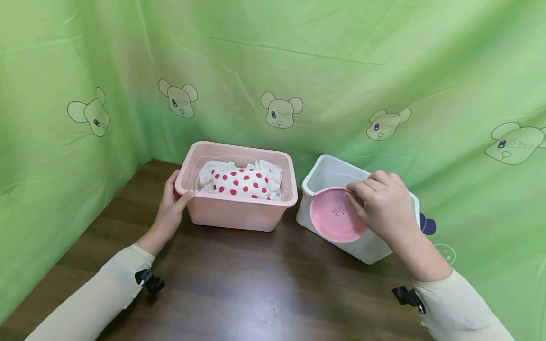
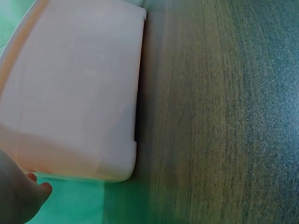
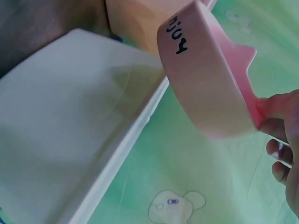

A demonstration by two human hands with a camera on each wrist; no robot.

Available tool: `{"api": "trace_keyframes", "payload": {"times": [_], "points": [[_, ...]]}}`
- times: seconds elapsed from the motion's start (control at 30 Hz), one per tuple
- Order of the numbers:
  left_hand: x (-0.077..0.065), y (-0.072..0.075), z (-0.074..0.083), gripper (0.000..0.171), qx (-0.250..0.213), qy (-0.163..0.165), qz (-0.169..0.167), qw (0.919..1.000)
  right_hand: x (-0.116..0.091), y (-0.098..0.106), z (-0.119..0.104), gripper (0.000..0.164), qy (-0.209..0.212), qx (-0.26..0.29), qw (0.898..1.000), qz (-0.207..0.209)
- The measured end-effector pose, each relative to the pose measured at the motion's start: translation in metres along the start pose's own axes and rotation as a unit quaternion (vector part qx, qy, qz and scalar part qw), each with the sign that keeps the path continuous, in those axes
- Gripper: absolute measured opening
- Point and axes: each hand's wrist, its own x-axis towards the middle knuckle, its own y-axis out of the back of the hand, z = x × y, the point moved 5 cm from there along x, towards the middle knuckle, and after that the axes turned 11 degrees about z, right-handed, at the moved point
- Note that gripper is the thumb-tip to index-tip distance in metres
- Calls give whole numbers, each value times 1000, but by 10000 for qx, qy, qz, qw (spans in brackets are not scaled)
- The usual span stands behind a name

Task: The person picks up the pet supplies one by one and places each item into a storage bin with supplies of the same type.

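Note:
A pink pet bowl [image 1: 332, 220] with a paw print inside is tilted above the white bin [image 1: 371, 248]. My right hand [image 1: 386, 208] pinches the bowl by its rim. In the right wrist view, dark lettering shows on the side of the bowl [image 3: 201, 84], and a pointed ear shape rises from its rim. My left hand [image 1: 167, 215] grips the pink bin [image 1: 236, 215] at its left end, thumb on the front of the rim. Inside that bin lies a small white pillow [image 1: 241, 182] with red strawberries and a ruffled edge, on white cloth.
Both bins stand on a dark wooden table [image 1: 239, 284], the pink one left of the white one, with a gap between. A green curtain [image 1: 230, 57] with bear-head prints hangs behind and at the sides. Something dark purple [image 1: 428, 225] shows beside the white bin's right end.

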Motion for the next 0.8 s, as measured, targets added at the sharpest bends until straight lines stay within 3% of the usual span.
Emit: {"api": "trace_keyframes", "payload": {"times": [0.13, 0.4, 0.53, 0.67, 0.8], "points": [[1, 1, -1, 72, 35, -26, -21, 10000, 3, -2, 16, 8, -43, -136, 9996, -229], [1, 0, -1, 72, 17, 37, 1, 10000, 6, -5, 48, 7, -141, -175, 9996, -161], [1, 1, 0, 72, -24, 10, 60, 10000, 10, -11, 65, 8, -391, -275, 9980, -405], [3, 2, -1, 71, -56, -32, 77, 9999, 12, -16, 83, 7, -1201, -45, 9896, -793], [2, 0, -4, 71, -78, 3, 60, 10000, 8, -20, 104, 10, -2420, 348, 9623, -1192]]}}
